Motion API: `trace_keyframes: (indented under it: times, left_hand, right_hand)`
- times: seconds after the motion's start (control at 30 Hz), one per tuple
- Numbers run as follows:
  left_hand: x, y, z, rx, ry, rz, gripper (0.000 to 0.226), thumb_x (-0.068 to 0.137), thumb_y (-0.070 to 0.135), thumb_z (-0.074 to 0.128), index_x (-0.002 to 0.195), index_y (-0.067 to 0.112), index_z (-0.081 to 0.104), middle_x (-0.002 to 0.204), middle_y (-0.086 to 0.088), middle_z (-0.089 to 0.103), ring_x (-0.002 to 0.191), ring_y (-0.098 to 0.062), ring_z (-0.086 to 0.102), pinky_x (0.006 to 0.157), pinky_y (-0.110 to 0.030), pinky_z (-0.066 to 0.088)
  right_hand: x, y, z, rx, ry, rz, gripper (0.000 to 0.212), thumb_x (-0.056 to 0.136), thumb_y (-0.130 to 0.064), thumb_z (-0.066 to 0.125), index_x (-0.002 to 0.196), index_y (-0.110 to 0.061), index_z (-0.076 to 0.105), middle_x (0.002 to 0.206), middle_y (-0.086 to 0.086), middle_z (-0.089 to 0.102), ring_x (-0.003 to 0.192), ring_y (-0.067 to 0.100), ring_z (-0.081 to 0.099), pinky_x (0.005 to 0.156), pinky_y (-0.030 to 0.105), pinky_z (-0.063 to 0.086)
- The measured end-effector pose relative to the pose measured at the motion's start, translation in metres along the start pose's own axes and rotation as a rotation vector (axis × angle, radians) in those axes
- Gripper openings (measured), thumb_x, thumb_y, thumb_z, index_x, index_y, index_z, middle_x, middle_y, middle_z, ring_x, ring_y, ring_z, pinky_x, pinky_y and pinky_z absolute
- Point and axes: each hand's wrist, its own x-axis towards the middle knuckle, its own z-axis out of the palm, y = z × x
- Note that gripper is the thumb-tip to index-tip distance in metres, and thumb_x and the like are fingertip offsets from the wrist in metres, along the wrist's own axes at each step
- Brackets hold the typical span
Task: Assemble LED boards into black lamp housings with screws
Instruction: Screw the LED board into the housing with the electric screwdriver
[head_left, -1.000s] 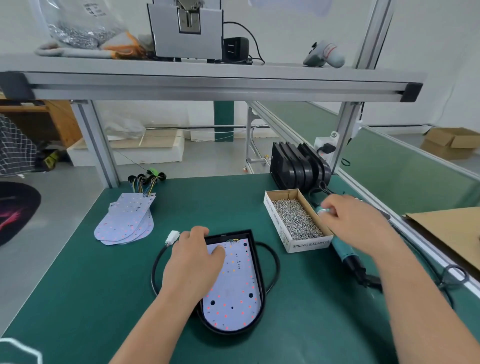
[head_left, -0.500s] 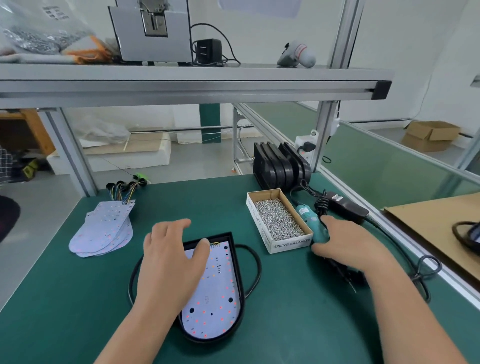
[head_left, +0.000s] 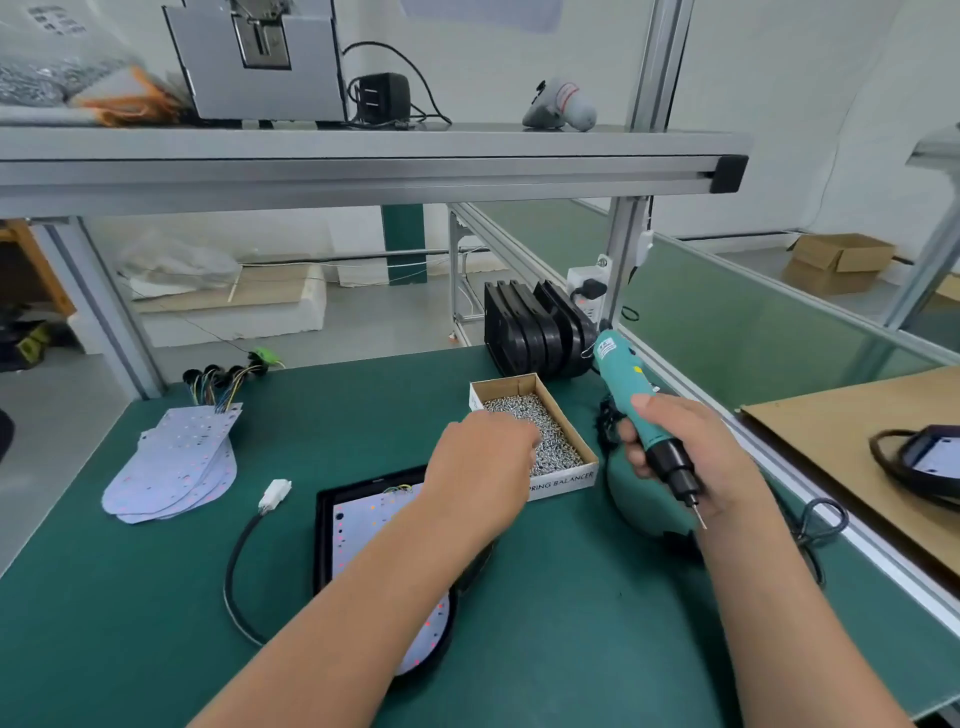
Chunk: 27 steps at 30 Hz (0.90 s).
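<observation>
Reaching into the screw box (head_left: 563, 480) with my left hand (head_left: 483, 467), I cannot tell whether its fingertips have pinched a screw yet. My right hand (head_left: 691, 457) grips the teal electric screwdriver (head_left: 623, 374), bit angled down. The LED board (head_left: 369, 525) lies seated in the black housing (head_left: 323, 540) on the counter (head_left: 571, 649). Next, I judge: seat one screw in a board hole, then drive it.

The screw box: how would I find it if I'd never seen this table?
Look at the green table, toward its back right, where black housings stand in a row. Just in front of them sits a small open cardboard box. It is the only thing there filled with shiny silver screws, and the left hand reaches over it.
</observation>
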Motion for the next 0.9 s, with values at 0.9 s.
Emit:
trace_keyframes:
  times: [0.9]
  left_hand:
    - [0.054,0.001,0.022,0.042,-0.158,0.024,0.028,0.1,0.004,0.045,0.093,0.028,0.057,0.095,0.001,0.068,0.089,-0.027,0.049,0.091,-0.039,0.033]
  right_hand:
    - [0.007,0.006,0.007,0.215,0.026,0.006,0.033,0.087,-0.029,0.066,0.112,-0.007,0.063,0.083,0.008,0.067,0.06,0.016,0.058,0.05,0.023,0.05]
